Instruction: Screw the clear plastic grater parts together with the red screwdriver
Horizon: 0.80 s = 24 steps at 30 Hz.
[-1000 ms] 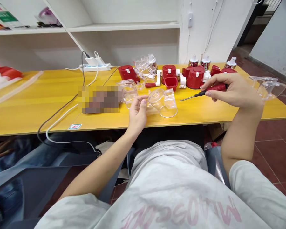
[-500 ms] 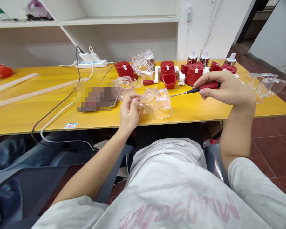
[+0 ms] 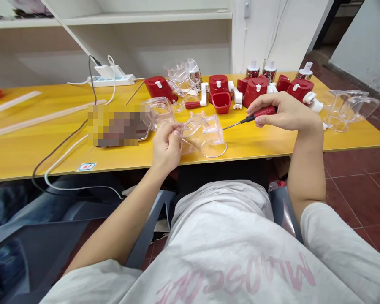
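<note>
- Head cam looks down on a yellow table (image 3: 34,147) full of parts, with me seated at its near edge.
- Left hand (image 3: 165,145) is closed on the near end of a clear plastic housing (image 3: 205,134), thumb and fingertips pinching its rim. The housing lies on its side on the table, just past the front edge, wide round mouth facing right.
- Right hand (image 3: 283,112) is wrapped around a red-handled screwdriver (image 3: 251,118), fingers folded over the handle. The shaft points left toward the housing, tip close to it but not touching.
- Behind that: a row of red housings (image 3: 256,89), a small red cup (image 3: 222,103), more clear shells (image 3: 180,76) and another clear pair (image 3: 351,107) at the far right. A power strip (image 3: 109,79) sits at the back with cables trailing off the front edge. There's a blurred-out patch left of the housing, can't tell what's under it.
- What I'd worry about: that clear plastic looks slick and I'm only pinching one end, so pushing with the driver could roll it or skate it sideways.
- If the tip slips it could scratch the plastic or jab my left fingers, which sit right in line with the shaft.
- The housing sits near the table edge too, so a hard shove could send it onto my lap.
</note>
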Available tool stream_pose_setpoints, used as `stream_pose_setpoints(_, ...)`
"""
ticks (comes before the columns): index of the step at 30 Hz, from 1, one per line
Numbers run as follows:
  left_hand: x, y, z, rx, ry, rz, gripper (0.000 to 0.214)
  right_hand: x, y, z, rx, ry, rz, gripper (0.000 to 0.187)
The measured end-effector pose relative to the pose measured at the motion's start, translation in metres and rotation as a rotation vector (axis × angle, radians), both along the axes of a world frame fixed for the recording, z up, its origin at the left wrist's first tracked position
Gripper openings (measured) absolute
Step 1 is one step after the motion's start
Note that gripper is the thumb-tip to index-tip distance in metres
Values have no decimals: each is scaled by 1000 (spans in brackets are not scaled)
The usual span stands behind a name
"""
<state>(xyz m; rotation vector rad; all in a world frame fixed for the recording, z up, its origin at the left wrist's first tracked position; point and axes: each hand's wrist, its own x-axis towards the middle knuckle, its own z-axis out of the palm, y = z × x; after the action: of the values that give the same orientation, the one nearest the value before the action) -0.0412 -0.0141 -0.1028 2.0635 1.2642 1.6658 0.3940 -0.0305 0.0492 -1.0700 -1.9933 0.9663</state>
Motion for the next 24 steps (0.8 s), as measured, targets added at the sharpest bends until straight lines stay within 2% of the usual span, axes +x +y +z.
stream_pose_setpoints(4, -6, 1, 5, 83, 63, -1, 60, 1, 2, -1, -9, -1, -28, 31)
stream_pose_setpoints(9, -12, 3, 6, 116, 120, 2, 75, -5, 10, -8, 5, 35, 26, 42)
stream_pose_setpoints(12, -11, 3, 5, 127, 121, 18, 79, -8, 13, -10, 7, 32, 68, 42)
stream_pose_setpoints(17, -6, -1, 7, 127, 121, 37, 80, -5, 19, -14, -1, 36, 62, 47)
stream_pose_setpoints(21, -4, -6, 10, 129, 69, -26, 79, -1, 28, -21, -74, -17, 118, 48)
stream_pose_setpoints(24, -4, -9, 10, 73, -10, -100, 94, 0, 36, -27, -131, -110, 82, 46)
